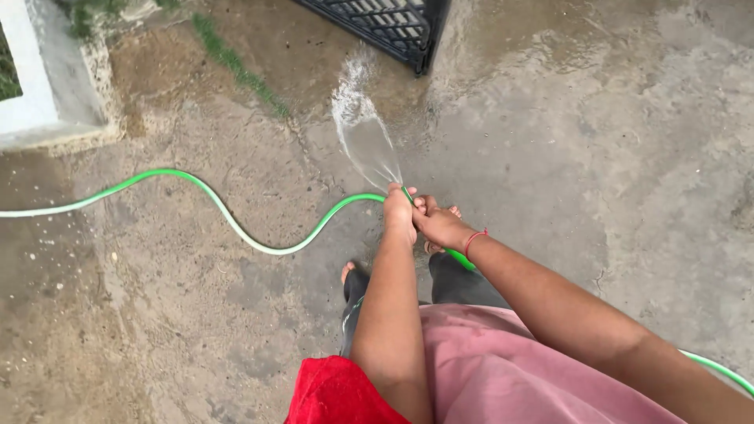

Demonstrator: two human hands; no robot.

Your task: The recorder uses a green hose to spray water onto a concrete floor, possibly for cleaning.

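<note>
My left hand (399,207) grips the end of a green garden hose (236,224), its thumb pressed over the nozzle. My right hand (441,225), with a red thread at the wrist, holds the hose just behind it. A flat fan of water (365,141) sprays up and away from the hose end toward a black plastic crate (385,23) at the top. The hose snakes in an S-curve across the wet concrete to the left edge, and another stretch of the hose (719,369) shows at the lower right.
Wet concrete ground (589,157) lies all around, with a strip of grass (236,59) in a crack. A pale concrete block (47,86) stands at the upper left. My bare feet (349,271) stand below the hands.
</note>
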